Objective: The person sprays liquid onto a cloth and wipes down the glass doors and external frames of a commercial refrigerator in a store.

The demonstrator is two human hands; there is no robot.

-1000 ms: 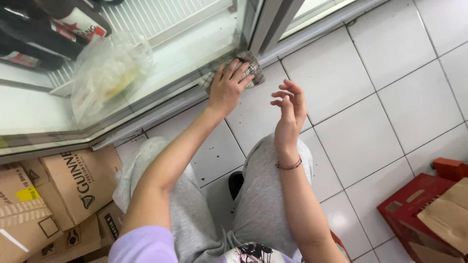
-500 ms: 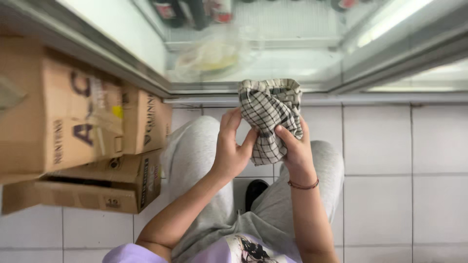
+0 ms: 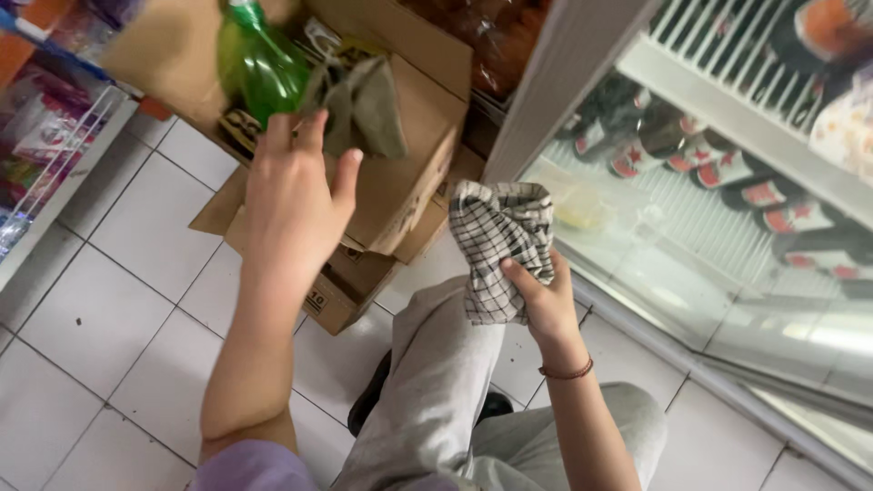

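My right hand (image 3: 544,300) grips a bunched black-and-white checked cloth (image 3: 498,244) above my knee in grey trousers, close to the glass fridge door (image 3: 727,245). My left hand (image 3: 293,195) is stretched forward with fingers spread, holding nothing. It hovers just below a green plastic bottle (image 3: 256,62) and a crumpled olive-grey rag (image 3: 362,105) that rest on stacked brown cardboard boxes (image 3: 400,186).
Bottles lie on white wire shelves behind the fridge glass (image 3: 691,164). A white wire rack (image 3: 45,173) with packaged goods stands at the far left. White floor tiles (image 3: 100,327) surround my legs, and a dark shoe (image 3: 373,395) shows under my knee.
My left hand has let go of the checked cloth and reached out toward the boxes. The right hand keeps the cloth alone. The view has swung left toward the boxes.
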